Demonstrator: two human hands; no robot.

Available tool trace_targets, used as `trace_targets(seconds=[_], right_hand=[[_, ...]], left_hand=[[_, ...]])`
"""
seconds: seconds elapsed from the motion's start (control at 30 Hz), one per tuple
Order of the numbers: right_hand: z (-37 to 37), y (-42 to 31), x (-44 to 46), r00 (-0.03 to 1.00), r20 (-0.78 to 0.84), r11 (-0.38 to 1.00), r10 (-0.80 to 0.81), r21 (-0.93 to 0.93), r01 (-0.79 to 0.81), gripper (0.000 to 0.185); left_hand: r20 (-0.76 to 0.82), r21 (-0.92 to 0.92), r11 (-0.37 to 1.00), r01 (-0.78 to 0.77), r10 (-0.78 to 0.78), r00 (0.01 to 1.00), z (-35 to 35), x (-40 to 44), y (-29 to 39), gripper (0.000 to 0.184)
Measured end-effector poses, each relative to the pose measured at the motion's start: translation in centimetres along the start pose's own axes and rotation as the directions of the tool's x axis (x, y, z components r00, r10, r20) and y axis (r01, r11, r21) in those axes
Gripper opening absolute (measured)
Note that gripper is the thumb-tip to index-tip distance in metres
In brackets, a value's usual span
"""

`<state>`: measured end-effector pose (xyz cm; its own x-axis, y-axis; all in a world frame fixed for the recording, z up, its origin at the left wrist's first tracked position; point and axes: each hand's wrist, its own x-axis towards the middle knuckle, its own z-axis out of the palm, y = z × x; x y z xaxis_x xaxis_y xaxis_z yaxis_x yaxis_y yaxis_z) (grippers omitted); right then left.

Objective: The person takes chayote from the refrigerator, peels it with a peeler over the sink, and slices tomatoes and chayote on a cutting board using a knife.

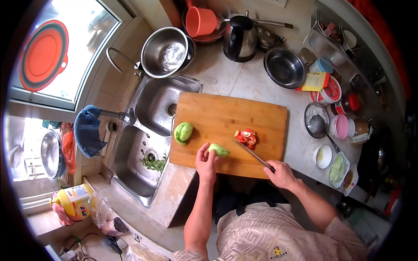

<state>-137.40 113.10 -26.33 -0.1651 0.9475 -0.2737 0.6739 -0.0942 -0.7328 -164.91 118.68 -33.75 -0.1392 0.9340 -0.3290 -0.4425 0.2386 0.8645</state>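
Observation:
On the wooden cutting board (244, 108), my left hand (207, 161) has its fingers closed on the near end of a pale green vegetable piece (220, 150). A larger, rounded green vegetable (183, 133), ridged and of the same colour, lies apart at the board's left side. My right hand (282, 174) grips the dark handle of a kitchen knife (256, 155). Its blade points up and left over the board, with the tip close to a small heap of cut red pieces (247, 138), which look like tomato or red pepper.
Left of the board is a double steel sink (143, 126) with green scraps around one drain. Behind stand a steel bowl (152, 50), a kettle (248, 39) and a dark metal bowl (284, 67). Small dishes (322, 156), a ladle (317, 125) and jars line the right.

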Motion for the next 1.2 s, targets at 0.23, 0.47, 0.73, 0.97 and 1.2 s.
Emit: trace_targets(seconds=[0.23, 0.47, 0.73, 0.97, 1.2], right_hand=[[0.8, -0.3, 0.3, 0.996, 0.079, 0.988, 0.036, -0.153, -0.023, 0.026], [0.3, -0.2, 0.6, 0.998, 0.063, 0.983, 0.006, -0.185, 0.005, 0.024], [-0.1, -2.7, 0.5, 0.996, 0.080, 0.975, -0.045, -0.213, 0.061, 0.025], [-1.1, -3.9, 0.8, 0.988, 0.145, 0.961, -0.048, -0.262, 0.085, 0.025], [-1.3, -3.8, 1.1, 0.992, 0.115, 0.975, -0.052, -0.208, 0.075, 0.021]], left_hand=[[0.688, 0.676, -0.104, -0.730, 0.443, 0.574, 1.2, -1.5, -1.5, 0.042], [0.719, 0.603, -0.021, -0.798, 0.449, 0.531, -0.8, -1.8, -1.2, 0.036], [0.675, 0.653, -0.052, -0.756, 0.495, 0.548, -0.7, -2.7, -2.0, 0.035], [0.626, 0.665, 0.063, -0.744, 0.498, 0.601, -1.5, -2.8, -2.3, 0.034], [0.461, 0.789, 0.166, -0.592, 0.477, 0.748, -2.5, -3.1, -1.8, 0.050]])
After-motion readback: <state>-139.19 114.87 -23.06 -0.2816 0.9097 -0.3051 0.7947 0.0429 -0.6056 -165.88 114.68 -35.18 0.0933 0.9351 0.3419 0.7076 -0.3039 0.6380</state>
